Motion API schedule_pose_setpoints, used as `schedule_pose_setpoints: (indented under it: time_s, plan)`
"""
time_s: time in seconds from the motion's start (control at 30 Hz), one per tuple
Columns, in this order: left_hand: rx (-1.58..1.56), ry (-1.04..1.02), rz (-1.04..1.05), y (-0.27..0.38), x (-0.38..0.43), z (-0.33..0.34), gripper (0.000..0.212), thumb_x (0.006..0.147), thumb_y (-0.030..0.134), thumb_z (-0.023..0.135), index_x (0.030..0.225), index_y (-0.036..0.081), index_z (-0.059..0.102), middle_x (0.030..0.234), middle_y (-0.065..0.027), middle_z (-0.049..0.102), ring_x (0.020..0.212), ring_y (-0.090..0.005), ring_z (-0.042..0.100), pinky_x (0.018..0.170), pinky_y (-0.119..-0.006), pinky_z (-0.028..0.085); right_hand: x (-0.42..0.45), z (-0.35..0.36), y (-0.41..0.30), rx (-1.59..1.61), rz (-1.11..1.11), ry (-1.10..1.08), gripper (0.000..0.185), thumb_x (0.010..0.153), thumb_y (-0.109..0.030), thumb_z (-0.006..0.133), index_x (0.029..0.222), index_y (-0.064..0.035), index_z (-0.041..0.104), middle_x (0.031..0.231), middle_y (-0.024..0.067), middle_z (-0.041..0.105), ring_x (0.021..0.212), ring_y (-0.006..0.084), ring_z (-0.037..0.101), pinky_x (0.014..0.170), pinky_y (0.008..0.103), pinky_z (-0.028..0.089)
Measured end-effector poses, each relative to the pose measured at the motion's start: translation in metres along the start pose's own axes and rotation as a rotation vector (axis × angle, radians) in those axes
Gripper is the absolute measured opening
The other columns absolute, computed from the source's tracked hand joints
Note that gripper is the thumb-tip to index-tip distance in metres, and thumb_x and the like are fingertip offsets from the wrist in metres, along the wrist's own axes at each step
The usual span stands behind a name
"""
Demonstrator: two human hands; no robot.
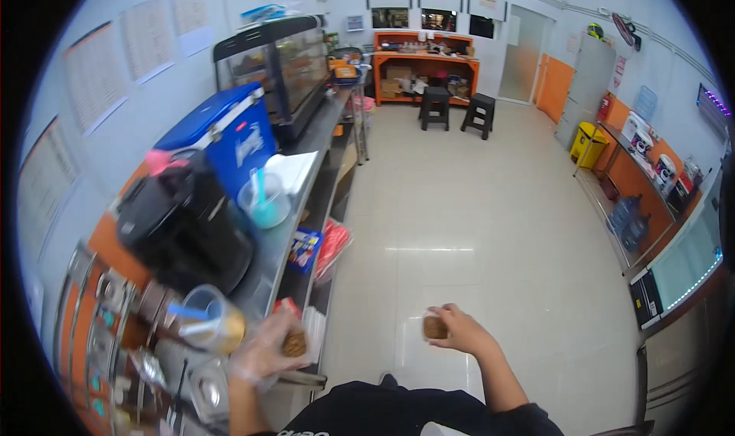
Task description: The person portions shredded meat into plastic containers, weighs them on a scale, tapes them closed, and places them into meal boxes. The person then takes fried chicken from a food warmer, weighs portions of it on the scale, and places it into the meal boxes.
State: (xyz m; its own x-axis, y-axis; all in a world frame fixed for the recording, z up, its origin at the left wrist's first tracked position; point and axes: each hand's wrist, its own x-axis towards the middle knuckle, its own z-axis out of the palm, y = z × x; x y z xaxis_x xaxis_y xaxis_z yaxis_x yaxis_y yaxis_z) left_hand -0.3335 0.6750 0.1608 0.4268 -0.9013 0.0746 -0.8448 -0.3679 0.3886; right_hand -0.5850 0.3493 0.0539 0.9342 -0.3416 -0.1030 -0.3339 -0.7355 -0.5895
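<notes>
My left hand [265, 343], in a clear plastic glove, grips a small portion of brown, crumbly-looking food [294, 344] at the front edge of the steel counter. Whether that portion sits in a clear cup is too blurred to tell. Out over the floor, my right hand [464, 331] has its fingers closed around a similar brown portion [434, 327]; no glove is plain on it. Just left of my gloved hand stands a clear plastic jug [221, 312] holding something yellowish and utensils with blue and white handles.
Along the steel counter [267, 264] are a black rice-cooker-like appliance [184, 229], a tub with a turquoise ladle [263, 206], a blue cooler box [241, 131] and a glass display case [298, 63]. Black stools [435, 109] stand farther off. A shelf table [637, 160] lines the right wall.
</notes>
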Motion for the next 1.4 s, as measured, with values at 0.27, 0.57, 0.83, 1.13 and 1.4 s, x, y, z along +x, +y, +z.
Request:
schedule_pose_setpoints:
  time_s: [0.27, 0.57, 0.83, 1.13, 1.4]
  plan:
    - [-0.014, -0.466, 0.431, 0.085, 0.441, 0.111, 0.092, 0.070, 0.052, 0.075, 0.144, 0.015, 0.035, 0.134, -0.0221, 0.046, 0.122, -0.0393, 0.046, 0.103, -0.044, 0.039, 0.031, -0.106, 0.216, 0.092, 0.613, 0.497, 0.086, 0.061, -0.019, 0.086, 0.133, -0.0095, 0.042, 0.124, 0.0226, 0.044, 0.110, 0.0399, 0.052, 0.095, 0.0427, 0.047]
    - [-0.122, -0.395, 0.436, 0.000, 0.763, 0.168, 0.096, 0.070, 0.054, 0.075, 0.143, 0.008, 0.034, 0.136, -0.0223, 0.045, 0.127, -0.0374, 0.043, 0.106, -0.043, 0.036, 0.315, -0.314, 0.399, -0.060, 0.634, 0.564, 0.082, 0.062, -0.022, 0.083, 0.133, -0.0114, 0.044, 0.124, 0.0205, 0.047, 0.109, 0.0381, 0.054, 0.092, 0.0428, 0.049]
    - [0.071, -0.146, -0.231, -0.203, 0.930, 0.159, 0.098, 0.063, 0.051, 0.079, 0.137, 0.000, 0.040, 0.135, -0.0214, 0.047, 0.126, -0.0345, 0.045, 0.106, -0.038, 0.035, 0.730, -0.433, 0.452, 0.094, 0.061, 0.176, 0.077, 0.068, -0.026, 0.081, 0.134, -0.0119, 0.043, 0.125, 0.0193, 0.048, 0.112, 0.0373, 0.053, 0.094, 0.0416, 0.047]
    - [-0.014, -0.203, -0.120, -0.304, 1.308, 0.149, 0.091, 0.065, 0.048, 0.078, 0.135, 0.001, 0.043, 0.132, -0.0208, 0.050, 0.121, -0.0351, 0.049, 0.103, -0.038, 0.038, 1.013, -0.559, 0.596, 0.029, 0.142, 0.308, 0.083, 0.065, -0.017, 0.083, 0.136, -0.0126, 0.040, 0.125, 0.0198, 0.047, 0.118, 0.0370, 0.047, 0.099, 0.0421, 0.042]
    - [-0.021, -0.186, 0.118, -0.351, 1.667, 0.163, 0.096, 0.067, 0.053, 0.074, 0.141, 0.003, 0.037, 0.131, -0.0224, 0.049, 0.123, -0.0363, 0.046, 0.105, -0.040, 0.037, 1.225, -0.655, 0.747, 0.060, 0.435, 0.481, 0.088, 0.062, -0.011, 0.083, 0.137, -0.0146, 0.037, 0.127, 0.0193, 0.044, 0.112, 0.0377, 0.053, 0.094, 0.0416, 0.048]
